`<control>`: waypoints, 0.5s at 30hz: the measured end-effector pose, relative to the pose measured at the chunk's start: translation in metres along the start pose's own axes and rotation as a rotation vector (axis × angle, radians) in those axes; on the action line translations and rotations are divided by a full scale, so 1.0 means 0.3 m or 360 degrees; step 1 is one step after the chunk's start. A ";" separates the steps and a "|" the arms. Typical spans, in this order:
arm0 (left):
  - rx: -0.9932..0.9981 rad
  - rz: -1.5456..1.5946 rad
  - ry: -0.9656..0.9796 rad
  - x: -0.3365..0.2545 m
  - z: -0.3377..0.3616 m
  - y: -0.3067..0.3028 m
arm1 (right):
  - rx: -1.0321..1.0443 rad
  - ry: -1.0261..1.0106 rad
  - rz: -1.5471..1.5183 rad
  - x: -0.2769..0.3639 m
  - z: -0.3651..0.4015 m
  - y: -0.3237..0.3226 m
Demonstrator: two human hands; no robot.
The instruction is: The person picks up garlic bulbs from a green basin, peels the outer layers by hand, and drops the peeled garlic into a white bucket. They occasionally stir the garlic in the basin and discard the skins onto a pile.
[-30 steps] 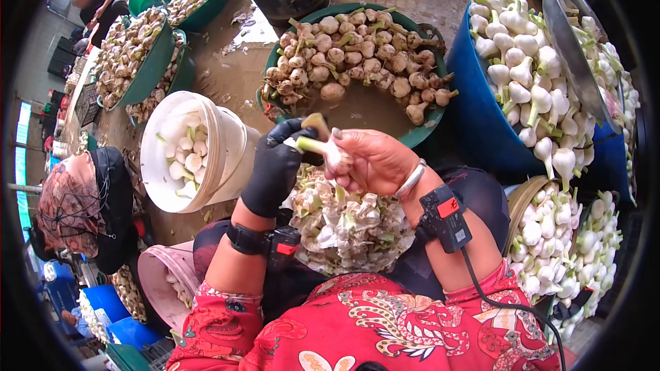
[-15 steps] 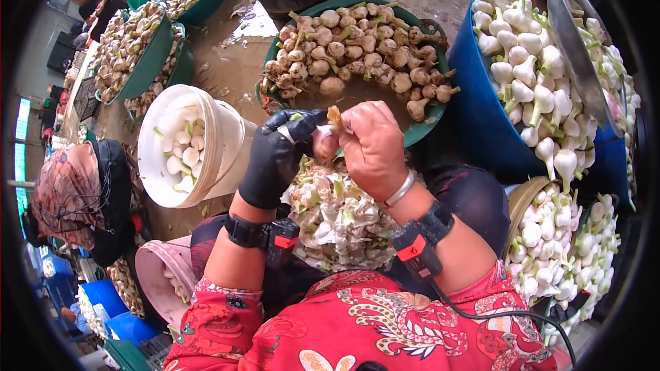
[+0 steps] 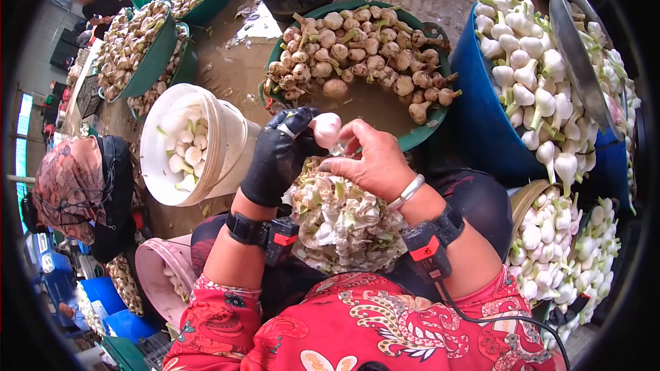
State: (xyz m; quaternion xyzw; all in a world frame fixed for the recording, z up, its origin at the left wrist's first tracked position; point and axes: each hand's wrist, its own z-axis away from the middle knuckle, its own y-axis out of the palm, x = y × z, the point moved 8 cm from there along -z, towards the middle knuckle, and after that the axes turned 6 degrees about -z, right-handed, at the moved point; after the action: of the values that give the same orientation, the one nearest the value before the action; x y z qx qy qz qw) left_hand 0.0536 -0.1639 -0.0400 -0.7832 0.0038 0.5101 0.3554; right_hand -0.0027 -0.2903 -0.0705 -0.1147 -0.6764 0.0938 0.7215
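My left hand [image 3: 275, 154], in a black glove, is closed around a garlic bulb [image 3: 326, 130] whose pale pink, smooth side faces me. Close by on the right is my bare right hand [image 3: 369, 158], its thumb and forefinger apart near the bulb's lower edge. A small whitish scrap, too blurred to name, shows between them. Beneath both hands lies a heap of garlic peels [image 3: 344, 223] in my lap. Just beyond, a green basin [image 3: 448, 124] holds unpeeled, brownish garlic bulbs [image 3: 357, 48].
At left stands a white bucket [image 3: 227, 165] with cleaned garlic; a pink bucket [image 3: 155, 261] sits nearer. A blue tub [image 3: 474, 96] heaped with white garlic is at right. Another person [image 3: 79, 196] is at far left. A cable [image 3: 509, 316] runs from my right wrist.
Brown outer skin has come off the bulb, which now looks pale and sits slightly higher. My right hand has opened from a pinch and moved slightly down and right.
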 end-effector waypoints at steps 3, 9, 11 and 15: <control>0.0054 -0.0514 0.0343 -0.078 0.016 -0.037 | -0.0023 -0.0144 -0.0247 0.019 -0.015 0.044; -0.0533 -0.1513 -0.0071 -0.205 0.294 -0.732 | -0.0131 0.0157 -0.0490 -0.050 -0.063 -0.050; -0.0381 -0.1766 -0.0403 -0.154 0.503 -0.973 | -0.0049 0.0444 -0.0910 -0.023 -0.052 -0.094; -0.0323 -0.1763 -0.1030 0.039 0.849 -1.236 | -0.0087 0.0230 -0.0480 -0.048 -0.077 -0.124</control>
State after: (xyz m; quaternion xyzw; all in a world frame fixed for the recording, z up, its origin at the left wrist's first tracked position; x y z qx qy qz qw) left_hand -0.0071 0.2603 0.0979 -0.5057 -0.5561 0.4594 0.4733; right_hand 0.0186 -0.3311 -0.0748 -0.0381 -0.6347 -0.0425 0.7707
